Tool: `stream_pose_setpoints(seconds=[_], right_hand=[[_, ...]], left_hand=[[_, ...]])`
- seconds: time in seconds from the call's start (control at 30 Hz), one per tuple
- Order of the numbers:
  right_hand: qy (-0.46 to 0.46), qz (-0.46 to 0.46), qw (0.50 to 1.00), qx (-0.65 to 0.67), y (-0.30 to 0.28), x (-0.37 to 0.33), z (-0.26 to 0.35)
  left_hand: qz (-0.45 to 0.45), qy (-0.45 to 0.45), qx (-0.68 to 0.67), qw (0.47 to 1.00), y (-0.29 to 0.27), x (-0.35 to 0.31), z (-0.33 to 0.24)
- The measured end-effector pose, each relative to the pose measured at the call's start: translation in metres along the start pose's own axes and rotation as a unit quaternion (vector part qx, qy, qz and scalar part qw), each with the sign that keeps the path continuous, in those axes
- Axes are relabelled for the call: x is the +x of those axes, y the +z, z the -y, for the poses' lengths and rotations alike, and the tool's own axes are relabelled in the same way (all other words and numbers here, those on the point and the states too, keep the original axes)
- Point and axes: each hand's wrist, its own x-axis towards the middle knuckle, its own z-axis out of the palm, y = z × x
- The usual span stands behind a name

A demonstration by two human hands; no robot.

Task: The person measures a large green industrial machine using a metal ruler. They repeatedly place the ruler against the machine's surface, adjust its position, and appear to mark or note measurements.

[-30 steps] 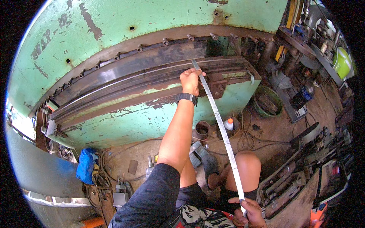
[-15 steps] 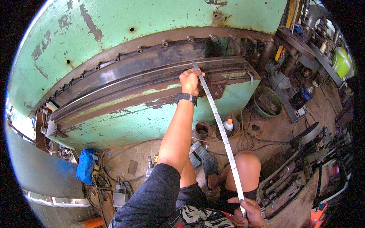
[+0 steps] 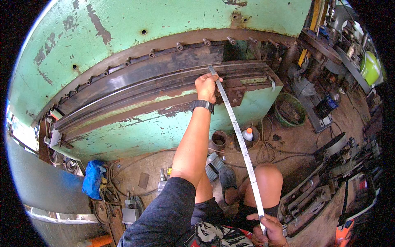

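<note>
A long, narrow metal strip with dark cross marks along its length slants from the press brake's lower die down toward my body. My left hand, a dark watch on its wrist, is closed around the strip near its far end, with the tip resting over the die edge. Close to my right knee, my right hand pinches the near end between thumb and fingers. The strip's very end is partly hidden by that hand.
The green press brake fills the far side. On the floor stand a green tub, a rusty can and a white bottle with an orange cap. Cables lie loosely around. Metal parts crowd the right; a blue bag sits left.
</note>
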Motion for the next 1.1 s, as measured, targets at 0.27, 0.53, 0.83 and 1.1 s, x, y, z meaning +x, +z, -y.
stream_pose_setpoints(seconds=[0.27, 0.53, 0.83, 1.1], right_hand=[[-0.006, -0.001, 1.000, -0.001, 0.0015, -0.0001, 0.0003], [-0.012, 0.004, 1.000, -0.002, 0.0011, -0.0004, -0.0002], [-0.021, 0.023, 1.000, -0.002, -0.0039, 0.0029, -0.0029], [-0.015, -0.005, 1.000, -0.026, 0.0028, -0.0002, 0.0012]], left_hand=[[-0.010, 0.000, -0.022, 1.000, 0.0008, 0.0025, 0.0023], [-0.011, 0.002, -0.018, 1.000, 0.0018, 0.0013, 0.0012], [-0.007, -0.004, -0.027, 1.000, -0.0002, 0.0034, 0.0026], [-0.010, -0.001, -0.022, 1.000, 0.0009, 0.0008, -0.0010]])
